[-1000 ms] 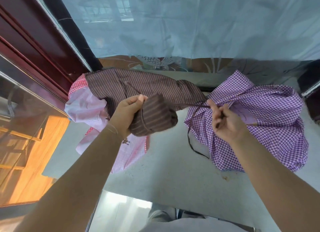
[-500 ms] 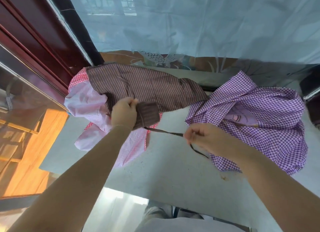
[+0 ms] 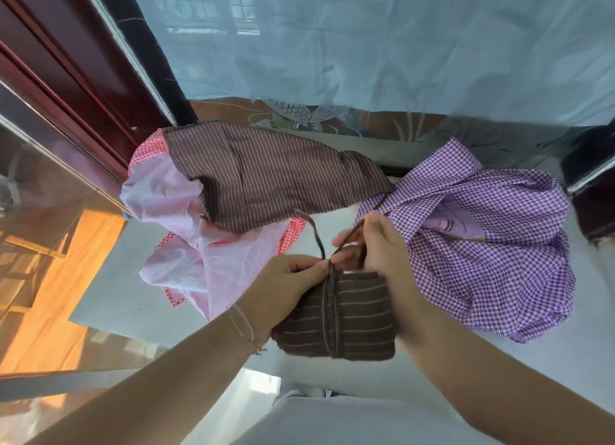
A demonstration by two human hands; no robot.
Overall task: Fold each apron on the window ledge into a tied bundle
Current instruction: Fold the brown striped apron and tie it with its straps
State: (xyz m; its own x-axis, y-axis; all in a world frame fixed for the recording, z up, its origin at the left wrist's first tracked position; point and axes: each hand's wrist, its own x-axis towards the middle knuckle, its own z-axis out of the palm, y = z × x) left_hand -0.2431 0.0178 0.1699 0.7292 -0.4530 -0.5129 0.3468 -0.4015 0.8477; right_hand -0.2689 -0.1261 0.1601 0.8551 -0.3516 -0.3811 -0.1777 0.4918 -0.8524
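Head view: brown bundle (image 3: 336, 314) held above ledge (image 3: 126, 298), left hand (image 3: 286, 278) and right hand (image 3: 382, 248) each pinching strap (image 3: 316, 238) ends, knotting underway; next likely cinch tight.

Both forearms are bare, without sleeves. The left wrist wears a thin pale string bracelet (image 3: 243, 323), looped twice, carrying a small charm.

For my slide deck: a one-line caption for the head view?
Both hands, left and right, tie strings round a brown striped bundle above the ledge.
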